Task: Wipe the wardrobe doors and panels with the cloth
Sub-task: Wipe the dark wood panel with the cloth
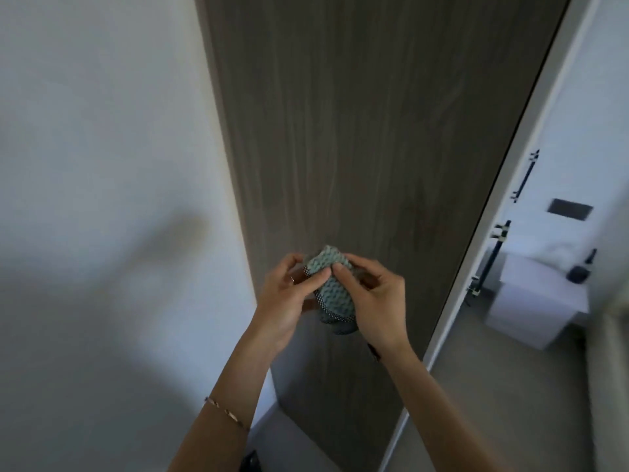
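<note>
A tall grey-brown wood-grain wardrobe panel (pixel 357 131) fills the middle of the head view, running from the top down to the floor. In front of its lower part I hold a small folded pale-green textured cloth (pixel 332 287) with a dark dotted edge. My left hand (pixel 289 298) grips the cloth from the left, thumb on top. From the right, my right hand (pixel 371 301) pinches the same cloth with thumb and fingers. The cloth is bunched between both hands and sits just off the panel; contact with the wood cannot be told.
A white wall (pixel 102 165) stands to the left of the panel. To the right, a white wardrobe door edge (pixel 493 233) with black bar handles (pixel 526 177), a white bedside cabinet (pixel 537 298) and grey floor (pixel 493 403) appear.
</note>
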`<state>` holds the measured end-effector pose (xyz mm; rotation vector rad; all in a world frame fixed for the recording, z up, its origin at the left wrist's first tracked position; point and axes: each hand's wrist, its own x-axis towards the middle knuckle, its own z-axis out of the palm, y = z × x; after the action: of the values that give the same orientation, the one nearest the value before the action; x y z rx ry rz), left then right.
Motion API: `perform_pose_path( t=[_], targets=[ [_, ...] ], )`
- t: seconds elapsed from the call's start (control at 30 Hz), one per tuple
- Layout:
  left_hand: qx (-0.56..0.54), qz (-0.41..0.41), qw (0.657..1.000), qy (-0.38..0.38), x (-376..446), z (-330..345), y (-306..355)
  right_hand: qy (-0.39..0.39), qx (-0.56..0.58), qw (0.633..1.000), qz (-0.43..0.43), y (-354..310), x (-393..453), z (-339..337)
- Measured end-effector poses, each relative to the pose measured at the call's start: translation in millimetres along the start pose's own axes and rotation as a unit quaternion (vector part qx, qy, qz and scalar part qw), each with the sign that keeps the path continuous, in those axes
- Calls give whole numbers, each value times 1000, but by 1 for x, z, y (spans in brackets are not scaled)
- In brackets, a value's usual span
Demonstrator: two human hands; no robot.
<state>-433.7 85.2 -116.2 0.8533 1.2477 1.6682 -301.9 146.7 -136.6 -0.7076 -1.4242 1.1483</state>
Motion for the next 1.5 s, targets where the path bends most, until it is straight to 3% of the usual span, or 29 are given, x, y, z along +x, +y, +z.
perform_pose_path(
  t=[0.1, 0.3, 0.43, 0.57, 0.7, 0.9, 1.03, 1.1, 1.23, 1.33, 1.5],
  targets=[
    [20, -5, 999, -29, 16, 13, -14, 66, -38, 997, -16, 15, -8, -15],
    [66, -26, 994, -85, 40, 22, -42, 69, -126, 988, -48, 45, -32, -35],
    [108, -32, 984, -139, 53, 21, -54, 135, -175, 972, -82, 56, -35, -35],
    [125, -9, 974, -191, 73, 26, -49, 158, -312, 924, -155, 54, -30, -35],
    [111, 26, 964, -240, 80, 40, -36, 190, -462, 842, -206, 50, -17, -33],
    [72, 40, 945, -316, 83, 48, -14, 231, -465, 820, -239, 44, -10, -18],
    [94, 65, 924, -366, 93, 37, -10, 302, -425, 820, -235, 44, -8, -16],
    [85, 78, 932, -344, 105, 28, -8, 346, -427, 794, -261, 40, -6, -20],
    [100, 182, 962, -180, 156, -1, -8, 433, -422, 734, -310, 23, 8, -34],
    [131, 251, 950, -135, 185, -18, -2, 418, -448, 706, -355, 5, 28, -41],
    [202, 356, 901, -145, 191, -14, 10, 345, -545, 664, -380, 3, 69, -24]
  ],
)
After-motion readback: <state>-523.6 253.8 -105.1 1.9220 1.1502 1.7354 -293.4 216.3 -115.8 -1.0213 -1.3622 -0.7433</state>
